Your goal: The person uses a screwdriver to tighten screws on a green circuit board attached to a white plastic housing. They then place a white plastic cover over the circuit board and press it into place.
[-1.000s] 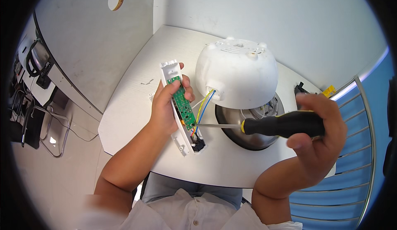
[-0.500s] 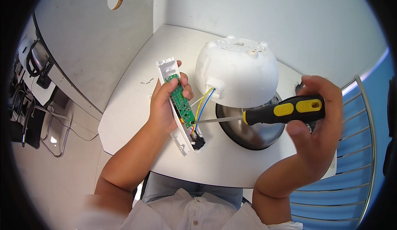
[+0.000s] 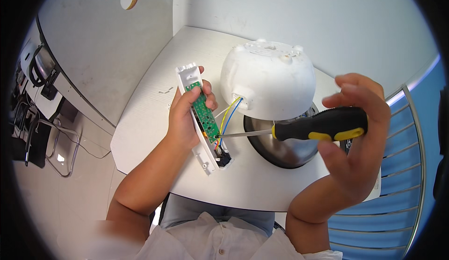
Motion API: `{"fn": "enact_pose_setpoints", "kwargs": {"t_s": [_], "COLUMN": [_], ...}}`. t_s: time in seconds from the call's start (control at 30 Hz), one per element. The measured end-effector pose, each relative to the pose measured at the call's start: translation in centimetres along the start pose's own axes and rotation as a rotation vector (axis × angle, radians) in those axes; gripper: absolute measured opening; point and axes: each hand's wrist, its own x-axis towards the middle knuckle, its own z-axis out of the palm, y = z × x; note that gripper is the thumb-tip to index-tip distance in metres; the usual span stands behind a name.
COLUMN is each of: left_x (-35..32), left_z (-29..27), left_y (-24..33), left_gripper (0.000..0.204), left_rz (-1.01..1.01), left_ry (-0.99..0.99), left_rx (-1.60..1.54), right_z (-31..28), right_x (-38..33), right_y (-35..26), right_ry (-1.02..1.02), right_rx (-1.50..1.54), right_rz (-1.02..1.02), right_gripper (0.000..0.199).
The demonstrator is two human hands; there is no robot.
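My left hand (image 3: 183, 117) is closed round a long white plastic housing (image 3: 189, 76), its thumb pressing on the green circuit board (image 3: 204, 112) inside. A screwdriver (image 3: 299, 125) with a black and yellow handle lies level, its tip at the board's lower end. My right hand (image 3: 362, 159) holds that handle, thumb against its underside, the handle's end near the palm and the other fingers raised above. Yellow, blue and white wires (image 3: 228, 119) run from the housing to a rounded white appliance body (image 3: 269, 80), which stands with its small feet up.
Under and before the white body sits a shiny steel bowl-shaped part (image 3: 280, 150) with a dark rim. All rest on a white table (image 3: 154, 96) against a wall. A metal railing (image 3: 416, 166) stands at the right; a kettle (image 3: 43, 65) is on a far-left surface.
The screwdriver handle has turned about its axis, its yellow pads shifting to the lower side. My right fingers have lifted and spread above it. The left hand stays in place.
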Motion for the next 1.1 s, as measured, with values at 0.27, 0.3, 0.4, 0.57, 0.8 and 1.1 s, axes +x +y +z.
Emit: {"fn": "enact_pose_setpoints", "kwargs": {"t_s": [0.27, 0.3, 0.4, 0.57, 0.8, 1.1], "left_x": [-0.1, -0.1, -0.1, 0.1, -0.1, 0.1], "left_z": [0.2, 0.2, 0.0, -0.2, -0.1, 0.1], "left_y": [-0.1, -0.2, 0.0, -0.1, -0.1, -0.1], "left_gripper": [0.045, 0.045, 0.046, 0.046, 0.046, 0.045], "left_rz": [-0.007, -0.006, -0.006, -0.005, -0.009, 0.007], "left_ry": [-0.014, -0.019, -0.041, -0.058, -0.027, 0.010], "left_rx": [-0.014, -0.010, -0.005, -0.021, -0.006, -0.044], "right_z": [-1.4, -1.4, -1.3, -1.3, -2.4, -0.5], "right_x": [0.1, 0.0, 0.0, -0.4, -0.2, -0.5], "right_y": [-0.5, -0.7, -0.2, 0.4, -0.4, 0.2], "right_ry": [-0.124, -0.122, -0.114, -0.105, -0.242, -0.027], "right_rx": [-0.175, -0.199, -0.184, -0.048, -0.195, -0.034], "right_rz": [0.001, 0.068, 0.089, -0.085, 0.064, -0.107], "right_gripper": [0.049, 0.050, 0.050, 0.047, 0.053, 0.054]}}
